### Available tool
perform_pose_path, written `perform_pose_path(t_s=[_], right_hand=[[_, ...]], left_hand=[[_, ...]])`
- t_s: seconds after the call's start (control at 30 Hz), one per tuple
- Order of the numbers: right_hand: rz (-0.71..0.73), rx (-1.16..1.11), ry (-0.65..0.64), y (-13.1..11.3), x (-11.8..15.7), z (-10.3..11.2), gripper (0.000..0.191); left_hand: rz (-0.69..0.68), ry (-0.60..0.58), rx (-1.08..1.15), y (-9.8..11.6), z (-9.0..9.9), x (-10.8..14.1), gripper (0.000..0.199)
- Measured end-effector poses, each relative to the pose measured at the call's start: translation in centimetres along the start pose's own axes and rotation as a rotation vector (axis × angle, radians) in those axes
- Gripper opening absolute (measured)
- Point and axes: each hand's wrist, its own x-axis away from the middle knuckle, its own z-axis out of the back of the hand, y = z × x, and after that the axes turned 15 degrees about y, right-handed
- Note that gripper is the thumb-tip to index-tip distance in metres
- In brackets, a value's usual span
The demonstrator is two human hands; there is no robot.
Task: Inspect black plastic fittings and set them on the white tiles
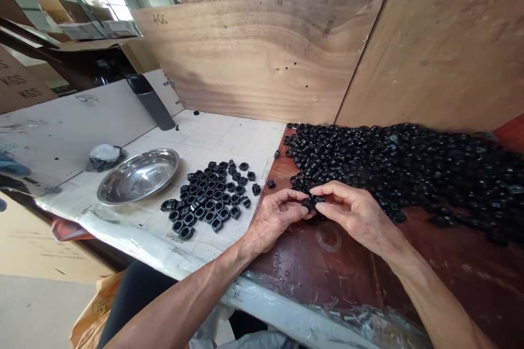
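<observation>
Over the dark red board, my left hand (279, 211) pinches a small black nut-like part (308, 204) between thumb and forefinger. My right hand (352, 208) is closed in a pinch beside it, its fingertips on a small black part that is partly hidden by the fingers. The two hands almost touch. Just beyond them begins a large heap of black parts (393, 161). To the left of my left hand, a cluster of black ring-shaped parts (208, 193) lies on the white tabletop (229, 136), mostly with their holes facing up.
A steel bowl (139, 177) stands left of the cluster, near a clear plastic-wrapped bundle (105, 156). Behind it a dark grey bottle (152, 102) leans by the low side wall. A tall plywood panel (262, 54) closes the back. Cardboard boxes (24, 79) are stacked at far left.
</observation>
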Motion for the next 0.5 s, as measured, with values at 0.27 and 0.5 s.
perform_pose_path(t_s=[0.27, 0.5], right_hand=[[0.065, 0.288, -0.078, 0.4, 0.1, 0.1, 0.015], [0.127, 0.101, 0.053, -0.3, 0.8, -1.8, 0.015]], left_hand=[[-0.008, 0.042, 0.097, 0.0, 0.2, -0.4, 0.029], [-0.027, 0.014, 0.038, -0.1, 0.1, -0.1, 0.029]])
